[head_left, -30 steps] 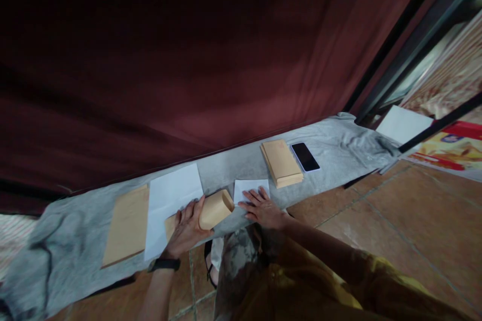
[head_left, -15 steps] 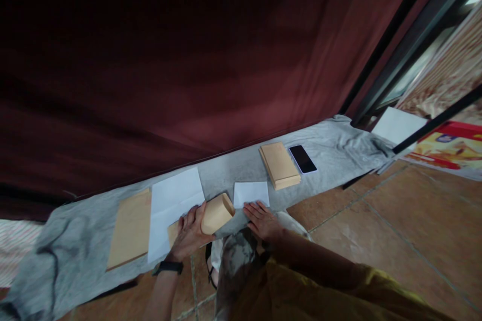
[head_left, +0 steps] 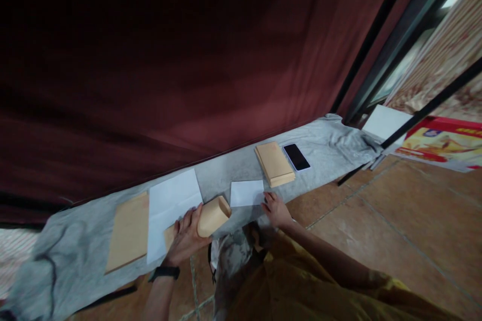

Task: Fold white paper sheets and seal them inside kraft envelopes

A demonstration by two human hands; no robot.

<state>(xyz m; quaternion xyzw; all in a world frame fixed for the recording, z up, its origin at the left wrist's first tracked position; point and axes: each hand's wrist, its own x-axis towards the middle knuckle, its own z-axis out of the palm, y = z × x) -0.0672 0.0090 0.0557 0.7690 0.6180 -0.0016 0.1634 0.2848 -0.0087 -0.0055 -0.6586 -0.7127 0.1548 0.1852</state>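
Note:
My left hand lies across a brown paper envelope, fingers and thumb pressing on it so that its mouth bulges open to the right. Just right of that mouth, a folded white sheet of paper lies flat on the grey cloth. The curled fingers of my right hand are at the right edge of this paper; thumb and forefinger look pinched on it. Under and behind my left hand is a larger white sheet with crease lines.
A stack of brown envelopes and a phone lie to the right. Flat brown envelopes lie at the left. Grey cloth covers the narrow bench before a dark red curtain. A colourful box stands on the tiled floor.
My right hand has gone from lying flat on the folded paper to curled fingers at its right edge. My left hand stays on the envelope. The view has shifted slightly.

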